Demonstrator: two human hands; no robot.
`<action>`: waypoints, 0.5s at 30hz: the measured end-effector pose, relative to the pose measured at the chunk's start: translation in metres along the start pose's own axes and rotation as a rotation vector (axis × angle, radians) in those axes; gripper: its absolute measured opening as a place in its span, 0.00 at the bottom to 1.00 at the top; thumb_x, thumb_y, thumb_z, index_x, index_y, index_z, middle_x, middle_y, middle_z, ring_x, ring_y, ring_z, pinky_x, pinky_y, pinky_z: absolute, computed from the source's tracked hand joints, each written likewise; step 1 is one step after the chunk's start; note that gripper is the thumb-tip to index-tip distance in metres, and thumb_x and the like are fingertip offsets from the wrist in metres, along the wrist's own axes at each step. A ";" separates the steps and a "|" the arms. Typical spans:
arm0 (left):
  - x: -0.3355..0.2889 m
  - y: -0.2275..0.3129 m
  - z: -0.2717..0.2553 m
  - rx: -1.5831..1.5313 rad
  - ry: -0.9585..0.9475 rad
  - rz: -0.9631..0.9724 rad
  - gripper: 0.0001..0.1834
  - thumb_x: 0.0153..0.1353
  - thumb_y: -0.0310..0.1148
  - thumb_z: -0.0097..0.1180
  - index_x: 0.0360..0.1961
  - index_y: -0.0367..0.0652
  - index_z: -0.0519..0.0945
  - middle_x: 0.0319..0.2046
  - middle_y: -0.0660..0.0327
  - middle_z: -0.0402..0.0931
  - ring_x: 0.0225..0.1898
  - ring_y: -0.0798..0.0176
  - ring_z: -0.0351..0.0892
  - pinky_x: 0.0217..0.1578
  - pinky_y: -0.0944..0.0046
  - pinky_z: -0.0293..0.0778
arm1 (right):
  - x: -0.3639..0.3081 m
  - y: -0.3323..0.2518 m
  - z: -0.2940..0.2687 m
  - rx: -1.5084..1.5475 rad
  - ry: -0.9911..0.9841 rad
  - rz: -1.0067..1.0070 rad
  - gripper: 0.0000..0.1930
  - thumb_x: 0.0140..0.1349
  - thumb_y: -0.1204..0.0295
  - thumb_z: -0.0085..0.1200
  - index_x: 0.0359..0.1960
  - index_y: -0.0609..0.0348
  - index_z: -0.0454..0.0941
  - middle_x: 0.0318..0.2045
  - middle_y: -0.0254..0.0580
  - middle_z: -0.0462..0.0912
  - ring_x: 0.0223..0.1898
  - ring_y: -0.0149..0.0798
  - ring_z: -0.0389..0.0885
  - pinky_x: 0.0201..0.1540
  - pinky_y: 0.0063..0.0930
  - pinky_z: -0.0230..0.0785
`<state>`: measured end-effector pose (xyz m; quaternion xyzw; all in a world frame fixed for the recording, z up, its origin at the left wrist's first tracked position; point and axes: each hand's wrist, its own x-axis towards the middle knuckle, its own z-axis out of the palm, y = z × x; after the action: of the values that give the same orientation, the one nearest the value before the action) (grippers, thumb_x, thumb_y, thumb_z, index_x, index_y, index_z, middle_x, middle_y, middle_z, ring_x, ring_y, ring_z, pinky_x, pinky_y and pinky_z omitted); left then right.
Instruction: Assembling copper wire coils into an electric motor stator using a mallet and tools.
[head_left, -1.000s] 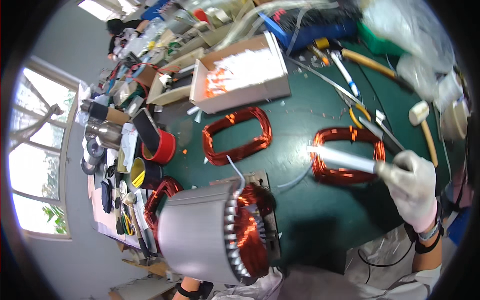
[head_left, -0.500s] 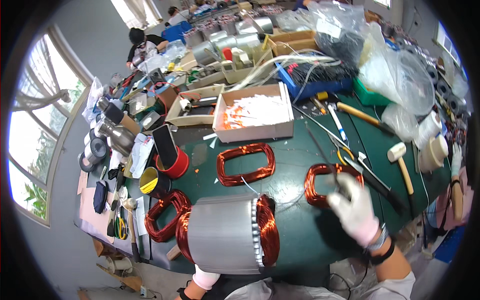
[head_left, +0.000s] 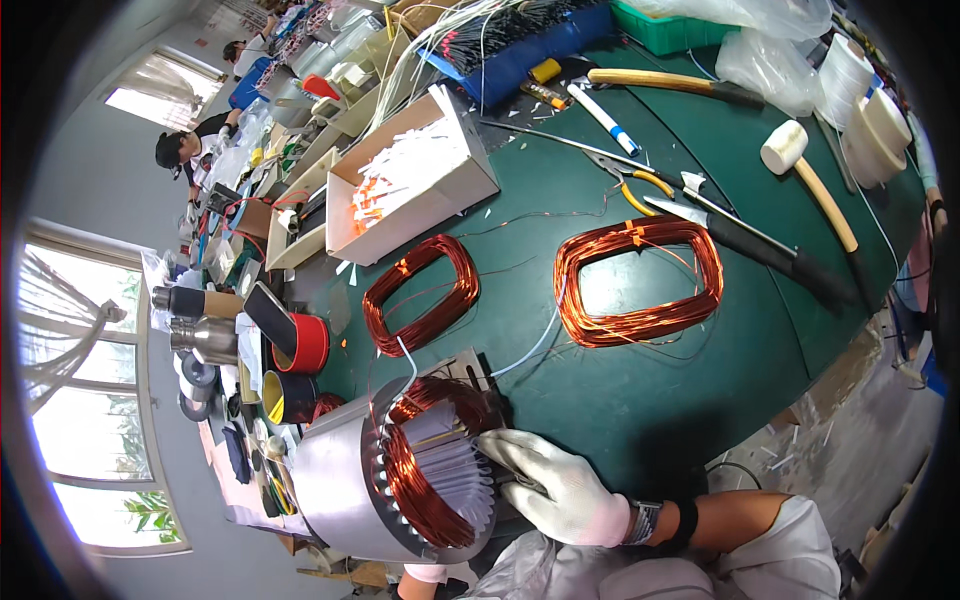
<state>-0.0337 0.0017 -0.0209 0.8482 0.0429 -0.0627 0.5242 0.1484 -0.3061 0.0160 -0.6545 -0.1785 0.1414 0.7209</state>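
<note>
A grey metal motor stator [head_left: 340, 480] lies on its side on the bench with its open end facing right. Copper winding [head_left: 425, 485] bulges from that end, and white slot liners show inside the bore. My right hand [head_left: 565, 492], in a white glove, is at the rim of this end, its fingers closed around something dark that I cannot make out. Below the stator only a bit of my gloved left hand [head_left: 425, 573] shows; its fingers are hidden. Two taped copper wire coils, a smaller-looking one [head_left: 463, 262] and another [head_left: 715, 270], lie beyond the stator, white sleeving running toward it.
An open cardboard box [head_left: 420, 232] of white slips stands beyond the coils. Pliers [head_left: 650, 184], a black-handled knife [head_left: 745, 245], a white mallet [head_left: 825, 205] and a wooden-handled hammer [head_left: 655, 78] lie at the right. Left are a red round holder [head_left: 312, 345] and a dark cup [head_left: 292, 398].
The view has turned, and the stator's open end now faces me more. My right hand has moved from beside the right coil to the stator's rim.
</note>
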 end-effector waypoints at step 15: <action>0.033 0.010 0.017 -0.610 0.221 -0.017 0.23 0.78 0.40 0.48 0.69 0.46 0.71 0.63 0.62 0.76 0.65 0.57 0.73 0.67 0.50 0.68 | 0.008 -0.004 -0.001 0.006 0.010 -0.028 0.27 0.65 0.78 0.51 0.68 0.66 0.70 0.65 0.56 0.75 0.68 0.55 0.73 0.70 0.40 0.67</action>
<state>-0.0006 -0.0176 -0.0244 0.6532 0.1232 0.0412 0.7460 0.1557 -0.3041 0.0205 -0.6506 -0.1836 0.1283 0.7257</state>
